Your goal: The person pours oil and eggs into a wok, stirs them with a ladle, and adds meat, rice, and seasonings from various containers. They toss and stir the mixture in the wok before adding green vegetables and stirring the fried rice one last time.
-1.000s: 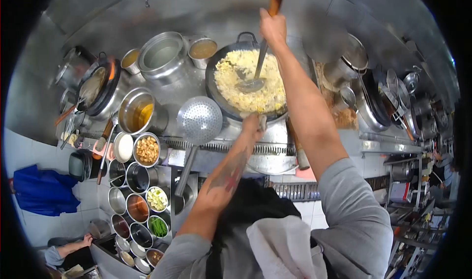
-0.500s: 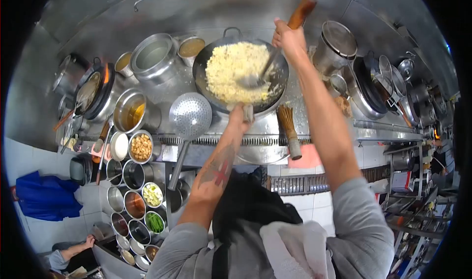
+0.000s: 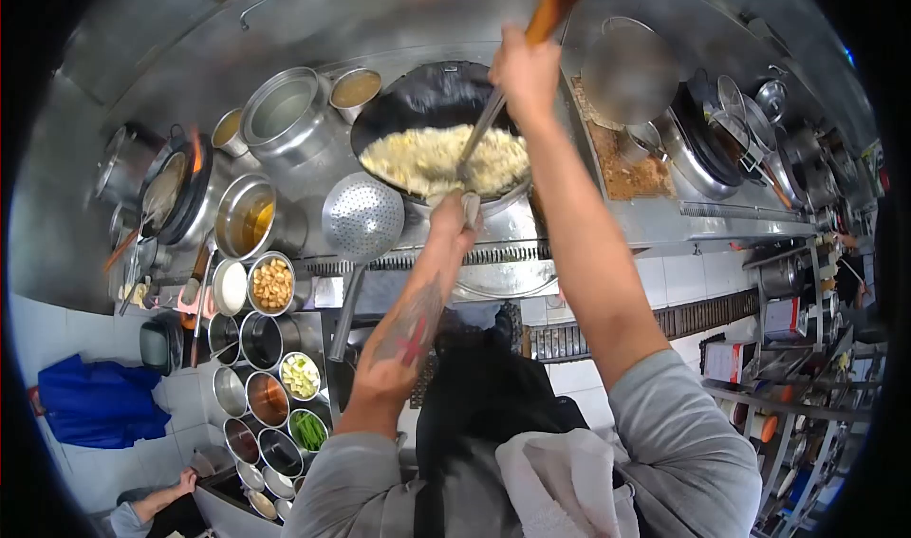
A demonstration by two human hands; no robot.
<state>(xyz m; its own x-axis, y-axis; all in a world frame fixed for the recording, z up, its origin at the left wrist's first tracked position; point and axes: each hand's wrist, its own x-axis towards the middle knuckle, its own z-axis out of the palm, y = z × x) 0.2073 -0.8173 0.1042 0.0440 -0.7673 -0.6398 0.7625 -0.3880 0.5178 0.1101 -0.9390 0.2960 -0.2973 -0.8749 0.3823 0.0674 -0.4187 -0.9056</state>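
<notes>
A black wok (image 3: 427, 97) is tilted on the stove, with yellow-white fried food, which looks like egg and rice, (image 3: 408, 157) gathered in its lower half. My left hand (image 3: 454, 217) grips the near rim of the wok through a folded cloth (image 3: 472, 208). My right hand (image 3: 528, 71) is closed round the long handle of a metal ladle (image 3: 486, 125), below its wooden end. The ladle's head is down in the food, blurred and partly covered. A perforated strainer (image 3: 362, 217) lies just left of the wok.
Steel pots (image 3: 285, 116), a pot with yellow liquid (image 3: 249, 217) and a bowl of browned pieces (image 3: 271, 284) stand on the left. Ingredient tins (image 3: 268, 398) are lower left. A round lid (image 3: 629, 71) and stacked woks (image 3: 707, 149) are on the right. Another person's hand (image 3: 187, 481) shows at bottom left.
The wok has tipped towards me, and the food has slid to its near side. My right hand has moved left with the ladle. The bamboo brush is mostly hidden behind my right arm.
</notes>
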